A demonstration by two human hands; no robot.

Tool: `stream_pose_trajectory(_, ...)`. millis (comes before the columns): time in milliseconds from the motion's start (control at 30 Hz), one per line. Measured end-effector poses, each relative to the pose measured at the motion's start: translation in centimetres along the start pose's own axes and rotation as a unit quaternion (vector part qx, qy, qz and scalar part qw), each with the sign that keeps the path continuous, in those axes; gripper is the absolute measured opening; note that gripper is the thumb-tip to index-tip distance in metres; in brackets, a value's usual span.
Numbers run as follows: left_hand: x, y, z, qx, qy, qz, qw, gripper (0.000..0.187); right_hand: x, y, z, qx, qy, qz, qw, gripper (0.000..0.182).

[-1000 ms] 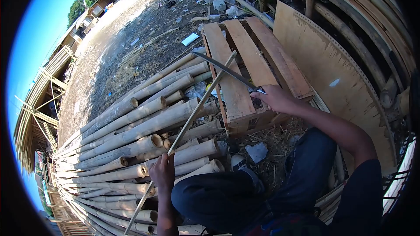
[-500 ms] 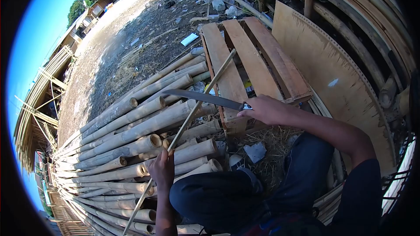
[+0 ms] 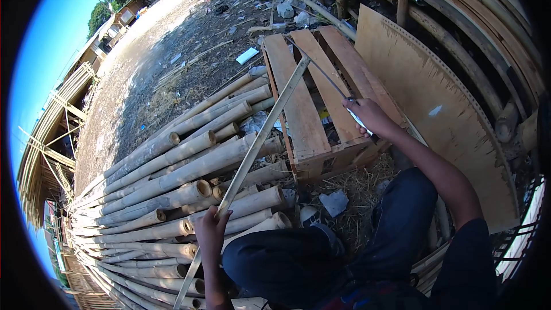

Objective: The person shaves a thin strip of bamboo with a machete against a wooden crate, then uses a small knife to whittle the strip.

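Note:
My left hand [image 3: 211,231] is closed round the lower part of a long, split bamboo strip [image 3: 262,138]. The strip slants up and away from me, its broader face showing and its far end over a wooden slatted crate [image 3: 357,69]. In my right hand [image 3: 372,118] is the handle of a long-bladed knife [image 3: 327,74], held above the crate. The dark blade, seen nearly edge-on, points up and to the left, crossing close by the strip's far end.
Cut bamboo poles [image 3: 172,179] lie stacked to the left, their ends towards my knees. A plywood sheet [image 3: 425,97] leans on the right beside a bamboo rack [image 3: 453,40]. Litter and straw cover the ground around the crate.
My right hand has swung the knife up and right, from across the strip's middle to its far end. The strip has turned to show a wider face; my left hand sits slightly lower.

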State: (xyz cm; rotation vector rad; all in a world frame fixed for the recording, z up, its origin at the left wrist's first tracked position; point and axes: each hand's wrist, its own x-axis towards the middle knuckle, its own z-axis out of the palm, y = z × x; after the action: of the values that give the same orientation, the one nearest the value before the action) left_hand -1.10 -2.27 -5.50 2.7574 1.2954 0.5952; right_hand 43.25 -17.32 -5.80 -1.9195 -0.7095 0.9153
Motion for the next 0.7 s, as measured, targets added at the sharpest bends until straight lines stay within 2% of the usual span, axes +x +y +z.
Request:
stream_pose_trajectory(67, -0.2, -1.4, -0.1, -0.150, -0.147, -0.139, 0.968, 0.035, 0.4, 0.3, -0.5, 0.025, 0.036, -0.001, 0.999, 0.053)
stream_pose_trajectory(100, -0.3, -1.3, -0.3, -0.150, -0.146, -0.140, 0.968, 0.035, 0.4, 0.5, -0.7, 0.025, 0.035, -0.001, 0.999, 0.053)
stream_pose_trajectory(167, -0.3, -1.0, -1.3, -0.260, -0.227, -0.250, 0.905, 0.034, 0.3, 0.9, -0.8, -0.006, 0.031, -0.025, 0.999, 0.052)
stream_pose_trajectory(300, -0.2, -0.7, -1.5, -0.283, -0.271, -0.267, 0.881, 0.032, -1.3, -0.9, 0.5, -0.107, -0.038, -0.022, 0.993, 0.054)
stream_pose_trajectory(367, 0.1, -0.6, -1.4, -0.305, -0.301, -0.281, 0.859, 0.031, -1.8, -1.3, 2.0, -0.258, -0.106, -0.130, 0.952, 0.060)
stream_pose_trajectory(400, 0.3, -0.5, -1.4, -0.304, -0.301, -0.282, 0.859, 0.031, -2.2, -1.3, 2.8, -0.257, -0.106, -0.130, 0.952, 0.060)
stream_pose_trajectory(467, 0.4, -0.3, -1.6, -0.308, -0.335, -0.285, 0.844, 0.029, -2.8, -1.3, 4.3, -0.377, -0.114, -0.232, 0.890, 0.064)
stream_pose_trajectory(500, 0.2, -0.6, -1.6, -0.306, -0.336, -0.285, 0.844, 0.029, -3.3, -2.7, 4.3, -0.384, -0.170, -0.195, 0.887, 0.065)
stream_pose_trajectory(600, -0.3, -1.4, -1.4, -0.350, -0.341, -0.299, 0.820, 0.029, -3.0, -2.5, 4.4, -0.354, -0.203, -0.186, 0.894, 0.064)
stream_pose_trajectory(700, -1.0, -0.9, -1.5, -0.370, -0.332, -0.290, 0.818, 0.028, -2.6, -1.7, 3.3, -0.334, -0.174, -0.198, 0.905, 0.063)
